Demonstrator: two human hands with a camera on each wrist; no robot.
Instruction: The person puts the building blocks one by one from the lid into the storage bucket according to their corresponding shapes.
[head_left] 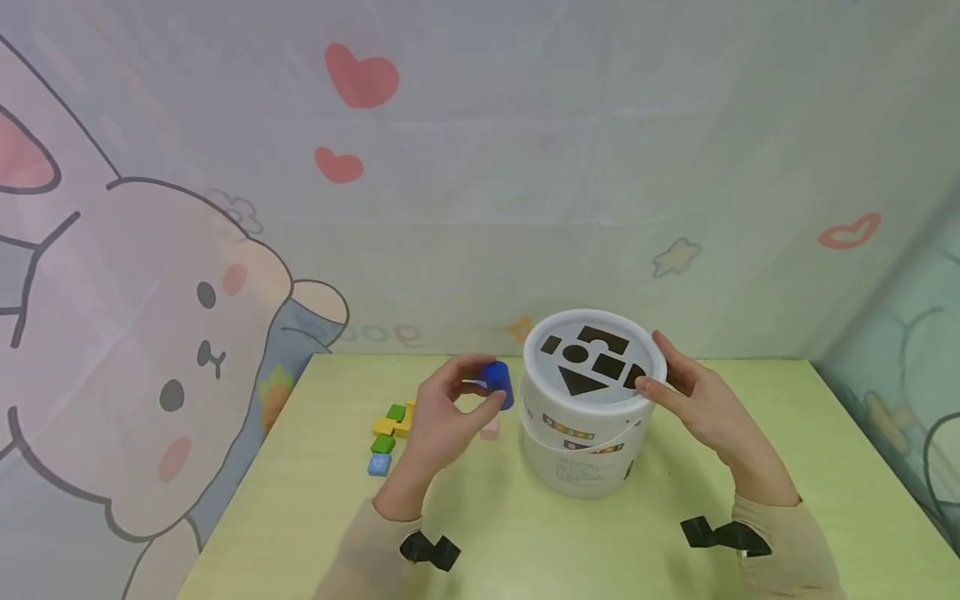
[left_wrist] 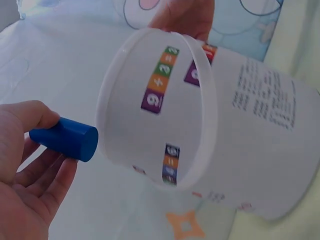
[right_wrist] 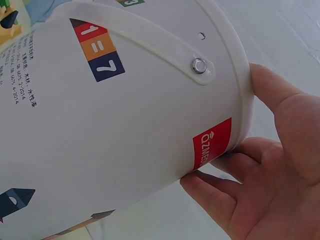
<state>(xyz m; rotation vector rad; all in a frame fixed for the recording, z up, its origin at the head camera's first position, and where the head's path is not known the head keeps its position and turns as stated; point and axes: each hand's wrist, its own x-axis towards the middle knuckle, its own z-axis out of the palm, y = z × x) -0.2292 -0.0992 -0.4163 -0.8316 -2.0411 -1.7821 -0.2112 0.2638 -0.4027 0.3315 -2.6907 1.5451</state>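
Note:
Between thumb and fingers, my left hand [head_left: 447, 410] holds a blue cylinder block [head_left: 498, 384] just left of a white bucket [head_left: 581, 454]. In the left wrist view the cylinder [left_wrist: 67, 139] lies on its side, one flat end facing the bucket's rim. The bucket stands upright, and its white lid [head_left: 540, 367] has several dark cut-outs, among them a round one, a triangle and a bridge shape. My right hand [head_left: 697, 404] grips the lid's right edge, thumb on top and fingers behind the side. In the right wrist view those fingers [right_wrist: 215, 197] touch the bucket's wall.
Left of the bucket, several small blocks lie on the light green table [head_left: 300, 517]: a light blue block [head_left: 379, 464], green and yellow ones, partly behind my left hand. A pink block [head_left: 490, 429] sits near the bucket. A printed curtain [head_left: 487, 208] hangs behind the table.

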